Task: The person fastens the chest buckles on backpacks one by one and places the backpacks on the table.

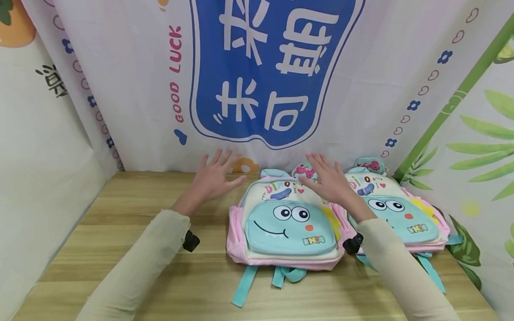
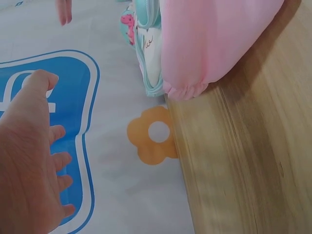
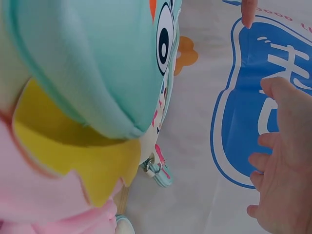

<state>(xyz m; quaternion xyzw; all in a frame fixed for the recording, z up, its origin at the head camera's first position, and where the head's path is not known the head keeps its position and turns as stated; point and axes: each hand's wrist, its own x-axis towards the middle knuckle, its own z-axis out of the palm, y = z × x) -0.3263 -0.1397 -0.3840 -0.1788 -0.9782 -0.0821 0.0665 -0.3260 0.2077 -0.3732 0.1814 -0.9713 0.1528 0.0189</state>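
Two matching children's backpacks lie on the wooden table, pink and cream with a pale blue cartoon-face pocket. The nearer backpack point(image 1: 291, 231) is at the middle; the other backpack point(image 1: 405, 223) lies to its right. My left hand point(image 1: 213, 177) hovers left of the middle backpack, fingers spread and holding nothing. Above that backpack's top right, my right hand point(image 1: 331, 182) is raised with its fingers extended, apart from the bag in the right wrist view. A round dinosaur tag point(image 1: 305, 171) shows beside the right hand. Teal straps point(image 1: 245, 285) trail from the bag's bottom.
A printed cloth point(image 1: 147, 75) with a blue sign hangs behind the table's back edge. White cloth point(image 1: 22, 166) stands at the left, and a leaf-patterned cloth point(image 1: 501, 146) at the right. Bare wooden tabletop point(image 1: 149, 193) shows on the left.
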